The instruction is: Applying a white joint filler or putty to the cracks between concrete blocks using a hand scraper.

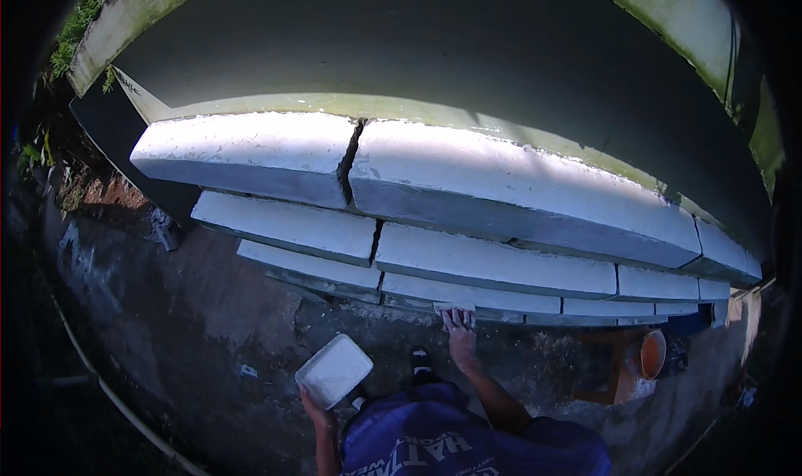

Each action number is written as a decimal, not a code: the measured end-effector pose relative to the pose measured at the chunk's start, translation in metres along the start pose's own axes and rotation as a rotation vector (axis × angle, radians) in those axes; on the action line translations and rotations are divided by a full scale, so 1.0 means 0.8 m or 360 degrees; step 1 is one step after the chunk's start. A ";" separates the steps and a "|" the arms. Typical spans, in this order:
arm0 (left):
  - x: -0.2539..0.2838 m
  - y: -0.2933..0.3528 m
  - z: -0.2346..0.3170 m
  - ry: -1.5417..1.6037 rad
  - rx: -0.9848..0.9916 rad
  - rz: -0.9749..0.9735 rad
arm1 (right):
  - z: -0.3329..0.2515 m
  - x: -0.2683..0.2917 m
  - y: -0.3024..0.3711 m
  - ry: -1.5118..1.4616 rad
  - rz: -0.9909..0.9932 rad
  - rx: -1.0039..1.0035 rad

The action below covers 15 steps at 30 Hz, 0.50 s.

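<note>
Your left hand [314, 407] gripped the shallow white rectangular tub [321, 356], seemingly plastic, at its lower-left edge, below the slabs; judged light and fairly stiff but apt to tip, better supported beneath its middle. Your right hand [460, 336] grasped a small, pale flat piece [454, 306] at the front of a long white masonry slab [501, 297]; probably light, best pinched along its near edge, though its material was too small to make out.

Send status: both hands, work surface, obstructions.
Left hand gripping white tub. Right hand on pale flat piece at front of lower white ledge, grip unclear. Orange bucket off right, not blocking either hand.
</note>
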State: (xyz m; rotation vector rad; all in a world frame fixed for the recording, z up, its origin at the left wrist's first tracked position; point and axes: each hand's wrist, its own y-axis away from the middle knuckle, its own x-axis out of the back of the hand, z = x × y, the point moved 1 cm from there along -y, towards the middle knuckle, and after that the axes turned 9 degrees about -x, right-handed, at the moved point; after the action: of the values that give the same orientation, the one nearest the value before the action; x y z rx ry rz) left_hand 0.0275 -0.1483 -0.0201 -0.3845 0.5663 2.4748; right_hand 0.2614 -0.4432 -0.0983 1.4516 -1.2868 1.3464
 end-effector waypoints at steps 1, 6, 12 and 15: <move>-0.002 0.002 -0.001 0.0014 0.0014 0.0068 | -0.003 0.013 0.007 -0.0155 -0.0009 0.0047; -0.001 0.001 -0.021 0.0028 -0.0010 0.0048 | 0.003 0.038 -0.050 -0.0228 0.0239 0.0105; -0.033 0.011 -0.010 0.0082 0.0002 -0.0020 | -0.014 -0.003 -0.075 -0.0007 0.0009 0.0068; -0.041 0.021 -0.004 0.0068 -0.0044 0.0050 | -0.040 0.006 -0.049 0.0171 0.0017 0.0151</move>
State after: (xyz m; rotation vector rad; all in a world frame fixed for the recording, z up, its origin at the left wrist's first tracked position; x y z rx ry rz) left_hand 0.0439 -0.1773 -0.0049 -0.4438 0.5599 2.5122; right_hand 0.2925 -0.4051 -0.0851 1.4169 -1.1775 1.4895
